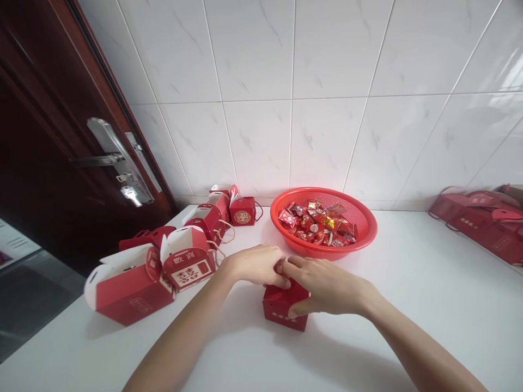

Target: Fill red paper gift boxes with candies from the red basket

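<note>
A small red box (285,316) with pale lettering stands on the white table (241,348), near the middle of the view. My left hand (260,265) has its fingers bent over the top of this box, pressed together at its upper left. Around the right side and top of the same box, my right hand (322,286) is curled, its thumb on the front face. The fingers of both hands meet over the lid, so much of the box top is hidden. Just behind the hands sits a red plastic basket (370,239) holding several wrapped candies (314,223).
At the left stand several red boxes, among them an open one (134,288) and one with rope handles (190,267). A closed red box (242,211) is by the tiled wall. More red boxes (478,223) lie far right. A dark door (53,136) borders the left.
</note>
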`<state>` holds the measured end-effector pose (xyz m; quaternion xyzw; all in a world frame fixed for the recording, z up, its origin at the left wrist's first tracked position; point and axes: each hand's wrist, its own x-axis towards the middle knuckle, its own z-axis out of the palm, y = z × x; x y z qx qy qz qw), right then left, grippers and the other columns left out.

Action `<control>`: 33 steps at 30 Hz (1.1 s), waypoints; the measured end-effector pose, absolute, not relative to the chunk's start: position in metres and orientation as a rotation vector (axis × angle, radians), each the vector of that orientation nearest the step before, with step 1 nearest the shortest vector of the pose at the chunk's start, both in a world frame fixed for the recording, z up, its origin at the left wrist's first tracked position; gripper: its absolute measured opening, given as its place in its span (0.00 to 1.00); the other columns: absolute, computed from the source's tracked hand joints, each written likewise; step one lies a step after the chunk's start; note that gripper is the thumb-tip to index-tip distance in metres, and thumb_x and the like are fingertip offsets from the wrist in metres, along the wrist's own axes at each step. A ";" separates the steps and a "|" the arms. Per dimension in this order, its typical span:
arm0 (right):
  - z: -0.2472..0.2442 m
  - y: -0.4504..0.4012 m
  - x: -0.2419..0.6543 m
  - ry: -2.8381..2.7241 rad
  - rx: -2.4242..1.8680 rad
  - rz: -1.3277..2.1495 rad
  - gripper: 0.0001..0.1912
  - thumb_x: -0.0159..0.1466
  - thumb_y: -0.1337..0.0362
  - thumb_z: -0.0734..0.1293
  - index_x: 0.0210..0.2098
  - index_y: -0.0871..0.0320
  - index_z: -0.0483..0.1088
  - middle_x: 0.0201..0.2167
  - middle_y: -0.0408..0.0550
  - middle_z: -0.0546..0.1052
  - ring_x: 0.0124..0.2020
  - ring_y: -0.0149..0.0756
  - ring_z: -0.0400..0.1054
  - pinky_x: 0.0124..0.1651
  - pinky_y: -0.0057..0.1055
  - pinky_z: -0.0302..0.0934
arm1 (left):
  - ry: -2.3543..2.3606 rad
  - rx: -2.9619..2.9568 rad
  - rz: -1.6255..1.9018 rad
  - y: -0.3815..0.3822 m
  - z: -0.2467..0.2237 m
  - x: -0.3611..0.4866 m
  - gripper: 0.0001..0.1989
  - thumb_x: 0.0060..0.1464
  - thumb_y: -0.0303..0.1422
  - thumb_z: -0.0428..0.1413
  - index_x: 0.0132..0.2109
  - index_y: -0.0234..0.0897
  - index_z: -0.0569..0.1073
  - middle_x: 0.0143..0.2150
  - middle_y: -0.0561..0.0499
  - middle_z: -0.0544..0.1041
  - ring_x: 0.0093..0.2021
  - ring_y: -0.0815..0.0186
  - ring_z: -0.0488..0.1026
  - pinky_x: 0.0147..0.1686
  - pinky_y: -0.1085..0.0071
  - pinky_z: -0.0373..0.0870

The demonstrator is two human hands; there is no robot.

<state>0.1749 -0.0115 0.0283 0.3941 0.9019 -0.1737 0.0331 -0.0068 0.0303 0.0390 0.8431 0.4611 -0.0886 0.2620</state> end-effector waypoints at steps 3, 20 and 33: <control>0.026 -0.014 0.177 2.797 1.218 -0.584 0.23 0.64 0.55 0.73 0.54 0.58 0.69 0.48 0.52 0.74 0.44 0.46 0.72 0.36 0.34 0.61 | 1.212 2.270 -0.244 0.029 0.042 -0.005 0.11 0.47 0.38 0.59 0.27 0.40 0.65 0.28 0.54 0.70 0.29 0.65 0.67 0.25 0.71 0.55; -0.005 -0.068 0.267 2.907 2.002 -0.583 0.14 0.62 0.57 0.70 0.46 0.54 0.72 0.54 0.53 0.76 0.46 0.45 0.73 0.47 0.41 0.69 | 0.869 2.295 0.099 0.029 0.014 -0.013 0.20 0.61 0.47 0.56 0.53 0.40 0.76 0.63 0.43 0.71 0.50 0.58 0.77 0.48 0.64 0.73; -0.044 -0.063 0.504 1.778 3.418 0.264 0.24 0.51 0.43 0.70 0.36 0.55 0.72 0.42 0.65 0.78 0.48 0.66 0.72 0.46 0.54 0.64 | 0.835 1.983 0.277 0.000 -0.067 -0.049 0.14 0.62 0.44 0.56 0.38 0.39 0.76 0.59 0.42 0.74 0.50 0.60 0.76 0.57 0.62 0.71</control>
